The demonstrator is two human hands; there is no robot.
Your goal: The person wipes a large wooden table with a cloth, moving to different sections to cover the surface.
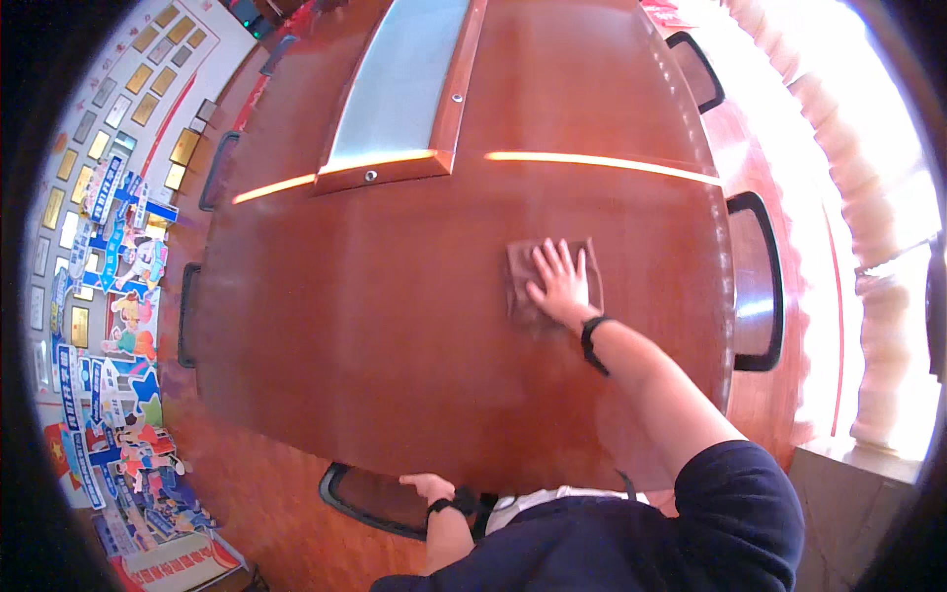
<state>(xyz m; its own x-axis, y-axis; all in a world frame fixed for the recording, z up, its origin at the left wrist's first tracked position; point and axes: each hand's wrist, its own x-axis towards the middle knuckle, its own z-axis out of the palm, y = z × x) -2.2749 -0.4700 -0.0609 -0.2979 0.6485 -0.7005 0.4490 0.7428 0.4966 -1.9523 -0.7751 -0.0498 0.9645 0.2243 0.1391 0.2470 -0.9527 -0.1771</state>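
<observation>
A brown cloth (520, 286) lies spread on the polished reddish-brown table (395, 335). My right hand (564, 286) lies flat on top of the cloth, fingers spread and pointing away from me. It covers part of the cloth. A black band circles my right wrist. Low in the view, by the near edge of the table, my left hand (431, 485) has its fingers stretched to the left, seemingly with nothing in them. It is close to a black-framed chair (345, 505); whether it touches the chair or the table edge I cannot tell.
A long glass-like panel (400, 84) in a wooden frame is set in the table's far middle. Black-framed chairs stand along both sides, one (774, 286) at right. Pale curtains (834, 148) hang at right. Plaques and colourful cutouts (138, 335) line the left wall.
</observation>
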